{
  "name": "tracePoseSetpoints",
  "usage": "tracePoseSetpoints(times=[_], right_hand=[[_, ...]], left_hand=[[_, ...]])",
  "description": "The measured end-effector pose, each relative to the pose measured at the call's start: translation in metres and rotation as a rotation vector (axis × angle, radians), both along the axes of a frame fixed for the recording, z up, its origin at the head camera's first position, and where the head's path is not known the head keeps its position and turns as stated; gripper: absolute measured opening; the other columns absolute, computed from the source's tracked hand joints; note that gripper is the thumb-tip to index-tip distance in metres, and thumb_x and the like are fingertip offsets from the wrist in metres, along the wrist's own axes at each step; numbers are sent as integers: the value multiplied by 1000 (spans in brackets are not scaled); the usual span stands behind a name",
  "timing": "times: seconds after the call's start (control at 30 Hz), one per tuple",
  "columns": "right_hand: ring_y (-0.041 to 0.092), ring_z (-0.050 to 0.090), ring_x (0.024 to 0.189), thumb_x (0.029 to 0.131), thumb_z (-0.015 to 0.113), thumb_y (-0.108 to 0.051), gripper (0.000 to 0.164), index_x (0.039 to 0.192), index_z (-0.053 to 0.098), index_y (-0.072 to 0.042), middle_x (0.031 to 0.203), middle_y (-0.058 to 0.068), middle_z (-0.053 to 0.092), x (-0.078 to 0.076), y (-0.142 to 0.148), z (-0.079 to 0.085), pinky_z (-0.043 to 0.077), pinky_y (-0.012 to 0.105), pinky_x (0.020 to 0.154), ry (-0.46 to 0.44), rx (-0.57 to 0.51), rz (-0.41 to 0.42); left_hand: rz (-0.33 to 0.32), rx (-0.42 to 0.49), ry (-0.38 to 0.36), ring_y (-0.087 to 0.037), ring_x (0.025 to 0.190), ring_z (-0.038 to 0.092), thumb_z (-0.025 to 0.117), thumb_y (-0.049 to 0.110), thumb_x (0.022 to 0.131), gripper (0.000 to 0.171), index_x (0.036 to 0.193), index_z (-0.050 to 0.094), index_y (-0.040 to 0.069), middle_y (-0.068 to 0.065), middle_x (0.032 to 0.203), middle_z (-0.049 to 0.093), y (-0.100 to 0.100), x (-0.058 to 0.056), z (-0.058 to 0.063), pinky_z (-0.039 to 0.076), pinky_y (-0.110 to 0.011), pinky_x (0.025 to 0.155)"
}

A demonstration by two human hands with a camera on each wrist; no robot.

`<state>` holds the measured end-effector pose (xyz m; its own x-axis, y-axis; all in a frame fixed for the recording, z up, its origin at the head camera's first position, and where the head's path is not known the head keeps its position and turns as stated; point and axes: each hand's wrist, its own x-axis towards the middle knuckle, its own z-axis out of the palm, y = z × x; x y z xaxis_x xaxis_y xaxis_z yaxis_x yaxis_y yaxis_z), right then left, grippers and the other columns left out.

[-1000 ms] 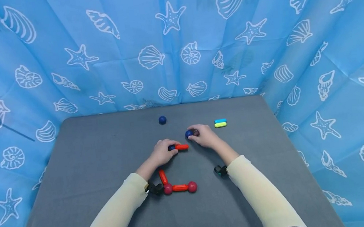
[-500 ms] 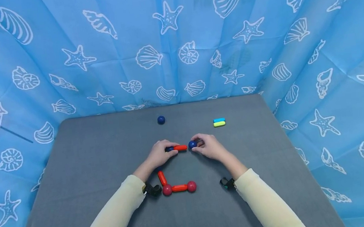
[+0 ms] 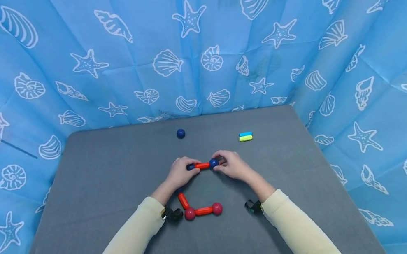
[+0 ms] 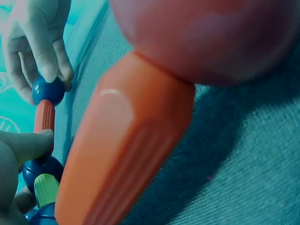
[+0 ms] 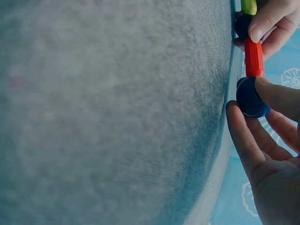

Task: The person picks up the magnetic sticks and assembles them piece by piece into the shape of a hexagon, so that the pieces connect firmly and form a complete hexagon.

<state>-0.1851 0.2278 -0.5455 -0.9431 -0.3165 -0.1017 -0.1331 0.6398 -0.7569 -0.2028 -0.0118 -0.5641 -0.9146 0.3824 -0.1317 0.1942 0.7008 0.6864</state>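
Note:
My left hand (image 3: 181, 173) grips a blue ball (image 3: 190, 167) at its joint with a red rod (image 3: 202, 165), the thumb lying over the joint. At the rod's other end, my right hand (image 3: 234, 166) pinches a second blue ball (image 3: 213, 162) between thumb and fingers. Ball and rod meet in the right wrist view. A green rod (image 4: 46, 190) runs from the left-held ball to another blue ball (image 4: 43, 215). Nearer my body, a red rod (image 3: 183, 200) joins a red ball (image 3: 190, 214), followed by another red rod (image 3: 203, 211) and red ball (image 3: 217, 208).
A loose blue ball (image 3: 180, 134) lies near the back of the grey table (image 3: 117, 152). Blue and yellow-green rods (image 3: 245, 138) lie side by side at back right. A patterned blue curtain (image 3: 128, 81) hangs behind the table and at its sides.
My right hand has moved toward me and slightly left with its blue ball, which now meets the red rod's free end. My left hand has kept its grip, nearly still.

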Motion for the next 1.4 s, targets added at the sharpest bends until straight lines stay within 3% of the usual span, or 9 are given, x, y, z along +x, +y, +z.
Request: tracePoseSetpoints(times=[0.23, 0.43, 0.63, 0.73, 0.83, 0.97, 1.1, 1.23, 1.4], right_hand=[[20, 70, 102, 91, 76, -13, 33, 123, 67, -14, 122, 10, 68, -7, -1, -1, 56, 40, 91, -15, -10, 35], [19, 68, 103, 92, 75, -13, 33, 124, 66, -16, 124, 9, 67, -11, -3, -3, 56, 40, 91, -33, -17, 68], [20, 67, 106, 92, 76, -14, 35, 126, 66, -15, 122, 7, 67, -13, -4, -6, 55, 40, 92, -21, -22, 126], [21, 67, 107, 91, 76, -15, 37, 127, 66, -14, 122, 6, 68, -13, 0, -6, 55, 40, 91, -11, -33, 129], [23, 67, 107, 92, 76, -16, 39, 129, 66, -11, 123, 7, 68, -15, 11, -4, 56, 41, 89, 40, -21, 76], [26, 67, 107, 92, 75, -15, 35, 126, 68, -9, 122, 10, 69, -19, 34, -1, 56, 44, 87, 151, 61, -74], [32, 63, 118, 94, 72, -12, 33, 126, 67, -6, 128, 15, 66, -26, 60, 0, 50, 49, 97, 211, 170, -208], [38, 52, 130, 97, 68, -12, 33, 129, 66, -6, 139, 18, 58, -34, 77, -1, 42, 54, 107, 190, 276, -303], [39, 48, 128, 98, 67, -13, 32, 130, 65, -7, 141, 19, 54, -40, 87, -3, 42, 55, 104, 144, 376, -343]], left_hand=[[14, -36, -42, -26, 109, 53, 77, 32, 90, 32, 122, 73, 24, -4, 122, 67, -2, 0, 8, 43, -48, 98], [-41, -87, -54, -25, 104, 52, 80, 34, 87, 34, 117, 73, 21, -3, 115, 67, -3, -5, 12, 41, -48, 95], [-142, -73, -40, -24, 109, 56, 79, 32, 89, 39, 126, 72, 22, -2, 119, 68, -2, -10, 8, 37, -51, 100], [-138, -65, -46, -24, 111, 56, 77, 31, 90, 36, 125, 73, 21, -2, 121, 69, -3, -9, 4, 36, -52, 102], [-117, -69, -51, -23, 110, 55, 76, 32, 91, 36, 126, 72, 23, -2, 121, 69, -2, -8, 1, 36, -49, 101], [-123, -62, -46, -22, 110, 54, 76, 33, 91, 35, 126, 72, 26, 0, 119, 68, -3, -7, -2, 36, -47, 100], [-132, -39, -46, -21, 111, 53, 76, 33, 91, 35, 125, 72, 26, 1, 120, 68, -4, -6, -2, 35, -46, 101], [-117, -19, -55, -21, 109, 52, 74, 34, 92, 36, 127, 71, 26, 0, 121, 67, -6, -6, -5, 34, -46, 100], [-100, 0, -46, -21, 107, 52, 74, 35, 93, 35, 127, 72, 28, 1, 119, 67, -6, -7, -9, 34, -45, 98]])
